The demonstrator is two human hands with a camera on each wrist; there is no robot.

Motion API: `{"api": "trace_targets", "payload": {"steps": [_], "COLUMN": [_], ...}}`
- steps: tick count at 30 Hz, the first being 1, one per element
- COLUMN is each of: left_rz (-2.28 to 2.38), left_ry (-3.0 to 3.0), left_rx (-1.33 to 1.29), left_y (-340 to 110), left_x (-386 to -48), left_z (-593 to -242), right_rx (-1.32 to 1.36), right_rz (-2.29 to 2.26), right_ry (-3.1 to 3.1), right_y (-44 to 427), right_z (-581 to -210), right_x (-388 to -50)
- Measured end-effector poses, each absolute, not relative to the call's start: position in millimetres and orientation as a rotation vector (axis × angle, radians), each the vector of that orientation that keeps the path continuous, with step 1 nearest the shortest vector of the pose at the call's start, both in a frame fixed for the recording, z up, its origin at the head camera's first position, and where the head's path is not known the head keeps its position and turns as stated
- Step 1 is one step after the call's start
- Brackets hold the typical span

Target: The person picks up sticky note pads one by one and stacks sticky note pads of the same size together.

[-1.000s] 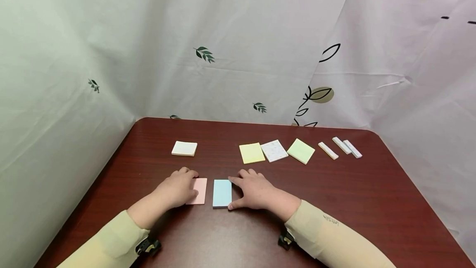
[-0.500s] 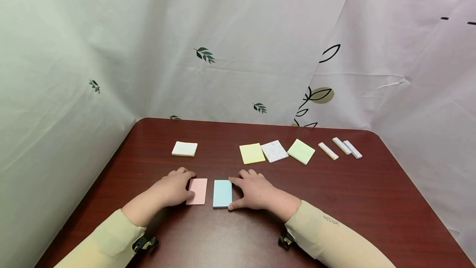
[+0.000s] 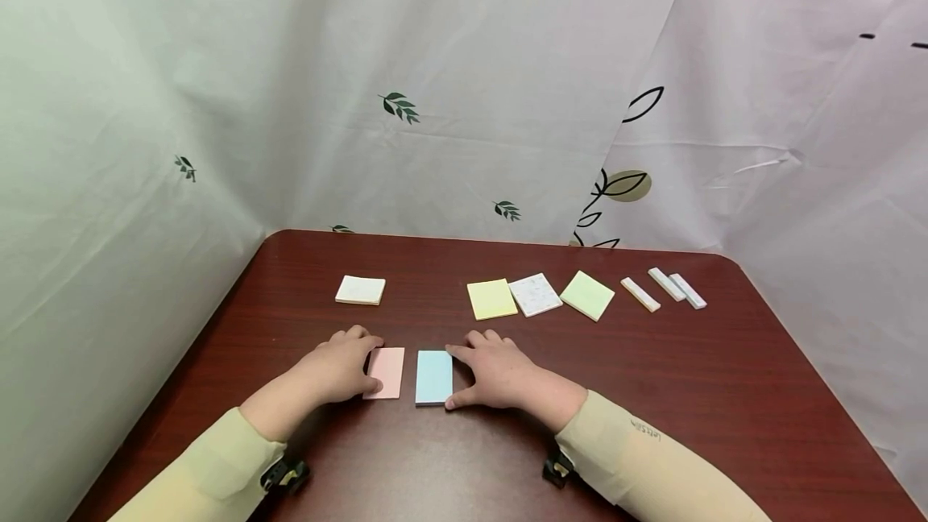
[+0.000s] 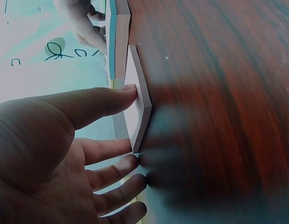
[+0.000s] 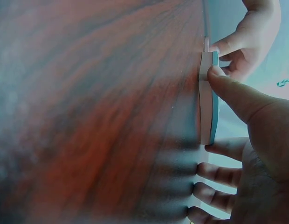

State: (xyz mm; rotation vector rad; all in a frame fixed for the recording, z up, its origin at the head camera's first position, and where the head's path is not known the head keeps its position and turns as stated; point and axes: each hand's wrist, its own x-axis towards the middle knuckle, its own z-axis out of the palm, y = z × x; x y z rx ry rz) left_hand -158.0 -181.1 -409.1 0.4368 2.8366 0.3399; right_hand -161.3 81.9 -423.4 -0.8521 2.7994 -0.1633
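Note:
In the head view a pink sticky note pad (image 3: 387,374) lies flat on the table, left of a thicker light blue sticky note pad (image 3: 434,378), with a narrow gap between them. My left hand (image 3: 335,367) spans the pink pad's left side: the thumb rests on its top near the front corner, the index finger touches the far corner. My right hand (image 3: 496,370) holds the blue pad by its right side, thumb at the near corner and index finger at the far one. The right wrist view shows the blue pad's pale, thick edge (image 5: 206,109) under that thumb.
Farther back on the dark red table (image 3: 435,466) lie a white pad (image 3: 360,290), a yellow pad (image 3: 492,299), a speckled white pad (image 3: 535,294) and a green pad (image 3: 587,295). Several narrow strips, one of them a cream strip (image 3: 640,294), lie at right. A pale curtain (image 3: 464,63) hangs behind.
My left hand has slid a little left, uncovering more of the pink pad, and its thumb has lowered toward the near corner. Both pads and my right hand have stayed in place.

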Motion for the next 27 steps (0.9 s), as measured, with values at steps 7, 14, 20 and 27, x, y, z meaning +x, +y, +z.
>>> {"api": "trace_targets", "payload": {"steps": [7, 14, 20, 27], "left_rz": [0.394, 0.527, 0.684, 0.893], "left_ry": [2.858, 2.813, 2.762, 2.664], "left_rx": [0.461, 0.411, 0.37, 0.392], "left_y": [-182, -181, -185, -194], "left_x": [-156, -156, -158, -162], "left_z": [-410, -411, -412, -413], "right_rx": [-0.867, -0.875, -0.884, -0.88], "right_rz": [-0.164, -0.162, -0.164, -0.164], "right_ry": [2.805, 2.812, 2.81, 2.814], "right_y": [81, 82, 82, 83], "right_z": [-424, -424, -425, -426], "right_x": [-161, -161, -161, -162]}}
